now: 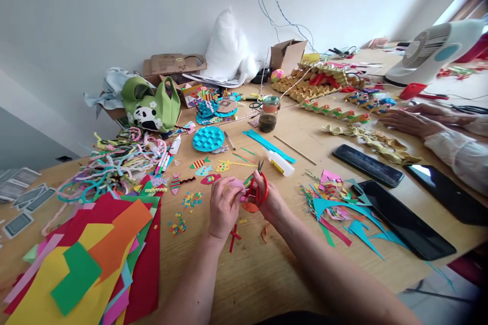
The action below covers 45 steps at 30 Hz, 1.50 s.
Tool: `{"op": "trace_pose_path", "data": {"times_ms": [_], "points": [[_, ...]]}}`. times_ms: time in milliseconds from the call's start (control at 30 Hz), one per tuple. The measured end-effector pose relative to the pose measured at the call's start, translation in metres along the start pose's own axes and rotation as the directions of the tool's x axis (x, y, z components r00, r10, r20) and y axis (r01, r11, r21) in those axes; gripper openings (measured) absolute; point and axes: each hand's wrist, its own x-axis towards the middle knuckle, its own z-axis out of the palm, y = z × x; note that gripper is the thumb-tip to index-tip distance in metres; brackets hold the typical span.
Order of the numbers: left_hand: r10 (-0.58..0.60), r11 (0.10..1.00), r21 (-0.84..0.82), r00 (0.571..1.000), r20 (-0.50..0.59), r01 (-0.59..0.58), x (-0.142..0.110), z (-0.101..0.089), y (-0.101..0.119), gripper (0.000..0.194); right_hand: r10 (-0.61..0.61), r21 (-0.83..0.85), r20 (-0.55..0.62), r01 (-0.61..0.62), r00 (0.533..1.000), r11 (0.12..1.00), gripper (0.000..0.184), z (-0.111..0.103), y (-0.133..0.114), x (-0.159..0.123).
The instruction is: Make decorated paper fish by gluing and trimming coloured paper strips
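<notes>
My left hand (222, 208) pinches a small piece of pink paper (238, 186) between thumb and fingers. In my right hand (270, 202) is a pair of scissors (263, 194) with red handles, its dark blades pointing away from me. Just below the hands an orange paper piece (250, 207) shows, and red paper strips (235, 236) lie on the table. Beyond my left hand are several decorated paper fish, among them a red one (211, 179) and a striped one (175, 183). Small paper bits (192, 200) are scattered to the left.
Coloured paper sheets (118, 233) and pipe cleaners (125, 155) cover the left side. A glue bottle (280, 163), a blue plate (208, 138) and a glass jar (268, 116) stand beyond. Scraps (335, 203) and phones (406, 218) lie right, near another person's hands (414, 119).
</notes>
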Motion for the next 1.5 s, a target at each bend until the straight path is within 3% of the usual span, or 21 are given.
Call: {"op": "trace_pose_path", "data": {"times_ms": [133,300,400,467,533,567,633,700,767,867,1067,1200,1500], "points": [[0.065,0.997,0.037,0.997,0.045,-0.066,0.0,0.002,0.001,0.013,-0.072,0.017,0.021,0.071,0.997,0.997,0.038,-0.003,0.003,0.003],[0.091,0.994,0.049,0.994,0.068,-0.094,0.0,0.0,0.005,0.023,-0.092,0.014,-0.048,0.093,0.995,0.996,0.046,-0.002,0.006,0.005],[0.034,0.999,-0.015,0.996,0.082,-0.033,0.0,-0.001,0.006,0.029,-0.13,-0.009,-0.093,0.13,0.987,0.991,0.048,-0.002,0.005,0.005],[-0.087,0.986,-0.136,0.995,0.044,0.092,-0.001,0.0,0.005,0.029,-0.163,-0.041,-0.114,0.16,0.98,0.986,0.048,-0.003,0.004,0.005],[-0.3,0.898,-0.335,0.954,0.005,0.284,-0.001,0.002,0.002,0.026,-0.193,-0.079,-0.114,0.184,0.975,0.98,0.047,-0.003,0.003,0.005],[-0.425,0.807,-0.445,0.905,0.016,0.387,0.0,0.003,0.0,0.024,-0.204,-0.1,-0.104,0.194,0.973,0.976,0.048,-0.003,0.003,0.004],[-0.607,0.578,-0.6,0.783,0.136,0.553,0.001,0.006,-0.003,0.025,-0.215,-0.139,-0.077,0.203,0.973,0.969,0.048,-0.001,0.003,0.003],[-0.661,0.401,-0.658,0.698,0.275,0.638,0.002,0.008,-0.003,0.027,-0.217,-0.17,-0.057,0.205,0.974,0.964,0.049,0.001,0.004,0.0],[-0.663,0.328,-0.673,0.669,0.336,0.663,0.003,0.009,-0.002,0.026,-0.214,-0.193,-0.035,0.203,0.976,0.96,0.05,0.004,0.004,-0.002],[-0.698,0.273,-0.7,0.637,0.327,0.659,0.005,0.009,0.001,0.021,-0.217,-0.213,-0.004,0.211,0.976,0.954,0.051,0.008,0.004,-0.004],[-0.799,0.069,-0.79,0.508,0.321,0.609,0.01,0.005,-0.001,0.019,-0.226,-0.277,-0.017,0.213,0.974,0.937,0.045,0.007,0.004,-0.005],[-0.822,0.023,-0.819,0.477,0.311,0.573,0.012,0.003,-0.002,0.023,-0.2,-0.271,0.006,0.195,0.98,0.943,0.053,0.006,0.007,-0.004],[-0.758,-0.021,-0.761,0.486,0.435,0.648,0.011,0.005,0.006,0.025,-0.222,-0.208,0.012,0.219,0.975,0.953,0.051,0.002,0.016,-0.002]]}}
